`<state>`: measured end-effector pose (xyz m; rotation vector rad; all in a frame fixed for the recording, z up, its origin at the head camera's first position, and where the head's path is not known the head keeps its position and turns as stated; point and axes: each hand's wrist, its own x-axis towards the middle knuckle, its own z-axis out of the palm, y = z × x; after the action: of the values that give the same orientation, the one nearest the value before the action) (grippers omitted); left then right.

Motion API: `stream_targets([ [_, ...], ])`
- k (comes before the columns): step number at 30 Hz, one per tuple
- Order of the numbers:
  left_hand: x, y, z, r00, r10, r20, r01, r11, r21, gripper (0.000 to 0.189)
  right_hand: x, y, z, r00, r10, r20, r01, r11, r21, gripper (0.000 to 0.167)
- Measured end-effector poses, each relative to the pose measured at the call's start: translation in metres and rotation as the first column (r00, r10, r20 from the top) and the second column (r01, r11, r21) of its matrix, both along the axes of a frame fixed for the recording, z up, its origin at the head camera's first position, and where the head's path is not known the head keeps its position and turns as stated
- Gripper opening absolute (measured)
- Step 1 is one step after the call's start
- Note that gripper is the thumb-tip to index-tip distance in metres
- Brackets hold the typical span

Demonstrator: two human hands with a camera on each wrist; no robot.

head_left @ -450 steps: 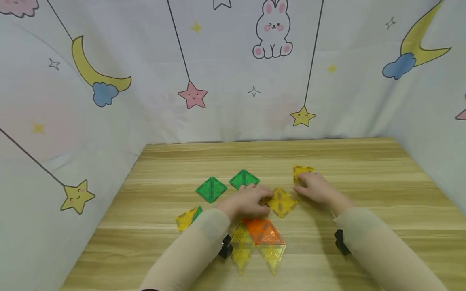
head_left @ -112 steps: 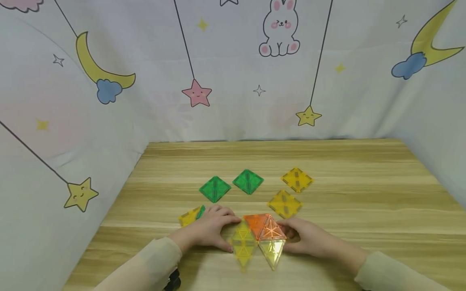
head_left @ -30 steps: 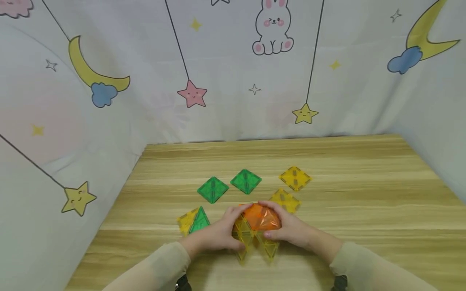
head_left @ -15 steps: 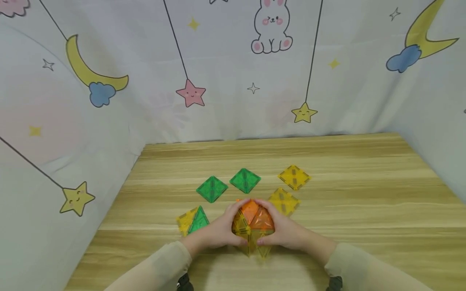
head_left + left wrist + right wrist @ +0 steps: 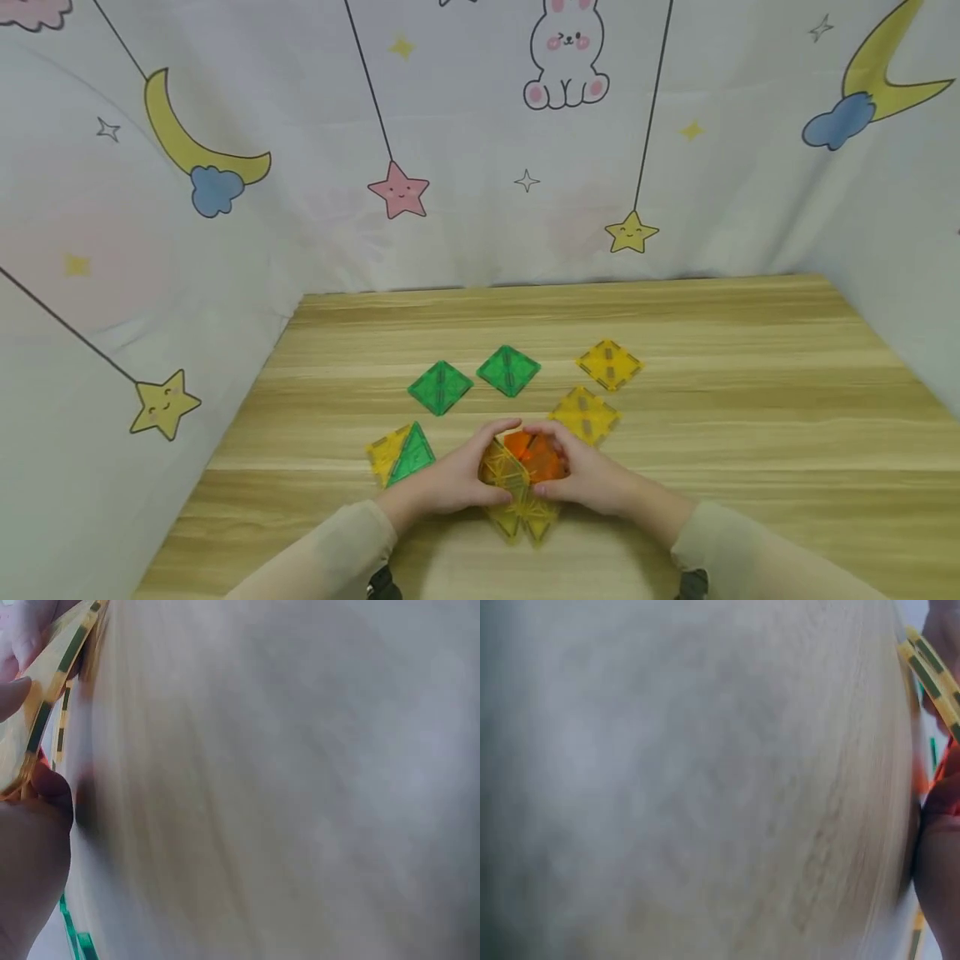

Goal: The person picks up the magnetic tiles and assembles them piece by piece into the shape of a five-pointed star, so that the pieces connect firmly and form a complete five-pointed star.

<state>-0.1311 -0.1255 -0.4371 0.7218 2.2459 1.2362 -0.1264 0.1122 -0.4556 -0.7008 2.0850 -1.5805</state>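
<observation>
In the head view, both hands cup a cluster of joined translucent magnetic tiles near the front of the table. Its yellow triangular tiles (image 5: 504, 468) lie at the left and front, its orange triangular tiles (image 5: 538, 457) at the upper right. My left hand (image 5: 459, 479) curls fingers and thumb round the left side. My right hand (image 5: 596, 479) grips the right side the same way. The tiles stand tilted and folded toward each other; their undersides are hidden. In the left wrist view, a thumb presses a tilted yellow tile (image 5: 46, 705). Yellow tile edges (image 5: 930, 671) show in the right wrist view.
Two green tile diamonds (image 5: 441, 387) (image 5: 508, 371) and two yellow ones (image 5: 609, 364) (image 5: 585, 415) lie flat behind the hands. A yellow-and-green tile pair (image 5: 401, 454) lies left, beside the left forearm. A printed curtain (image 5: 480, 250) surrounds the wood-grain table (image 5: 787, 400).
Earlier the hands were at the back tiles, then moved to the flat orange-and-yellow cluster. They have since gripped it from both sides, raised and folded it, and now tilt it differently.
</observation>
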Motion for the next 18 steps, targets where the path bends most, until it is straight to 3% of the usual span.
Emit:
stream_targets([
  [11, -0.006, -0.019, 0.003, 0.999, -0.024, 0.038, 0.026, 0.999, -0.040, 0.086, 0.000, 0.013, 0.003, 0.997, 0.023, 0.075, -0.023, 1.000, 0.000, 0.068],
  [18, -0.010, -0.022, 0.001, 0.998, 0.008, 0.059, -0.006, 0.999, -0.036, 0.084, -0.002, 0.016, 0.005, 0.996, 0.048, 0.076, -0.050, 0.998, 0.023, 0.067],
])
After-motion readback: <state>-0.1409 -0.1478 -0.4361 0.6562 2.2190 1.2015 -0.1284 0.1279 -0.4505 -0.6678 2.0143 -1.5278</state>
